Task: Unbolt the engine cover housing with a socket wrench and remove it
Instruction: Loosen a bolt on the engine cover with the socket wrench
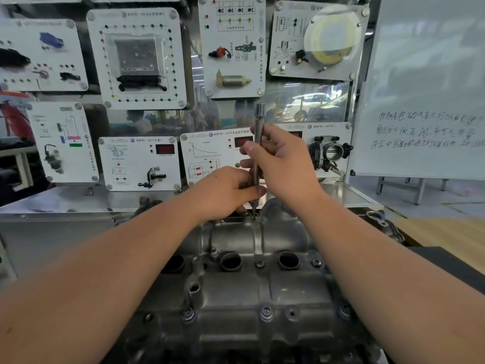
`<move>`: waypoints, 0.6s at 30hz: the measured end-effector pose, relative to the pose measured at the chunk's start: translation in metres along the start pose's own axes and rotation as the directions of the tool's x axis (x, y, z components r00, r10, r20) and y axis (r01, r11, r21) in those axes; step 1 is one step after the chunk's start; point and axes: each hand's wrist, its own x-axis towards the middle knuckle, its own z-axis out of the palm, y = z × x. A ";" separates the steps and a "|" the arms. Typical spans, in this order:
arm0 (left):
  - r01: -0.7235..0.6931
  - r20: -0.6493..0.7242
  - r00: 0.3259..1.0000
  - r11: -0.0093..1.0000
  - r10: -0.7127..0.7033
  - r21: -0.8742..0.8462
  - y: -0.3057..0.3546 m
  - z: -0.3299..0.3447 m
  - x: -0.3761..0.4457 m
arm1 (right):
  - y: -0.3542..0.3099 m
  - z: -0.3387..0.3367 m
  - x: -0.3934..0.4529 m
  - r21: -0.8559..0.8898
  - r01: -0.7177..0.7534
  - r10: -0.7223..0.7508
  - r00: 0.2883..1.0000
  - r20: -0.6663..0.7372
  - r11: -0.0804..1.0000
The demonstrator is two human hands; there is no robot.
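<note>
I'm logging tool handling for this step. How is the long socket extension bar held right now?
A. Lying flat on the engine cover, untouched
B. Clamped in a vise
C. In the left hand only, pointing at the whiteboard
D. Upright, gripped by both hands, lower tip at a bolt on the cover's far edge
D: the extension bar stands upright, the right hand gripping its middle and the left hand pinching it lower down, tip just above a bolt on the engine cover.
</note>
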 end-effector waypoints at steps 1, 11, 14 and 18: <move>0.003 0.008 1.000 1.000 -0.003 0.002 0.000 -0.001 0.000 | 0.000 0.000 0.000 0.010 0.003 -0.003 1.000 -0.009 1.000; -0.042 -0.009 0.999 0.997 0.042 0.064 -0.001 0.002 0.004 | -0.001 -0.003 -0.004 0.036 0.031 -0.031 1.000 -0.001 0.999; -0.046 -0.006 0.999 0.995 0.047 0.084 0.000 0.002 0.003 | -0.002 -0.004 -0.005 0.062 0.035 -0.036 0.999 0.011 0.997; -0.049 0.012 0.999 0.993 0.048 0.112 0.002 0.000 0.001 | -0.005 -0.005 -0.008 0.071 0.039 -0.040 0.999 0.021 0.997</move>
